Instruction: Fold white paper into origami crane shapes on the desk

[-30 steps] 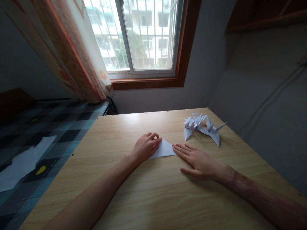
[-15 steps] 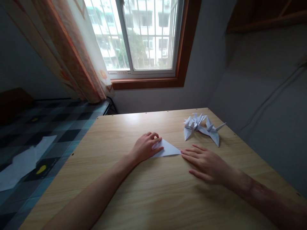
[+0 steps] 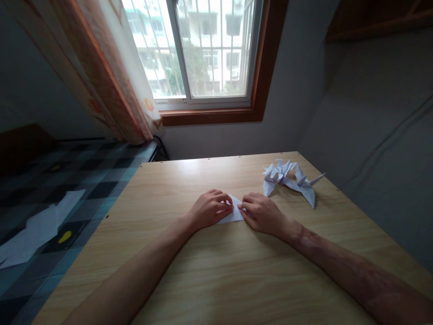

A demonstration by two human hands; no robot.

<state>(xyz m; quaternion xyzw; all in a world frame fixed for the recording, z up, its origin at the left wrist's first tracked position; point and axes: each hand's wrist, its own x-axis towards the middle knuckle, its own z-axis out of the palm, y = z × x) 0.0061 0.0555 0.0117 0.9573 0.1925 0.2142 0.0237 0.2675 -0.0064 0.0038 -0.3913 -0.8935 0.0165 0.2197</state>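
Note:
A folded piece of white paper [image 3: 236,214] lies on the wooden table between my two hands, which cover both its ends. My left hand [image 3: 212,206] has its thumb and fingers closed on the paper's left part. From the other side, my right hand [image 3: 262,212] pinches the right part with curled fingers, its fingertips almost meeting the left ones. How the paper is folded under the hands is hidden. Beyond my right hand, several white origami cranes [image 3: 291,178] sit bunched together.
The light wooden table [image 3: 189,280] reaches toward a barred window [image 3: 216,58]. At the left, sheets of white paper [image 3: 40,230] rest on a checked bed cover [image 3: 111,180]. An orange-patterned curtain [image 3: 101,67] hangs beside the window.
My right hand has moved left from the paper's right tip onto the paper, and its spread fingers have closed. My left hand stays on the paper, its thumb and fingers drawn together.

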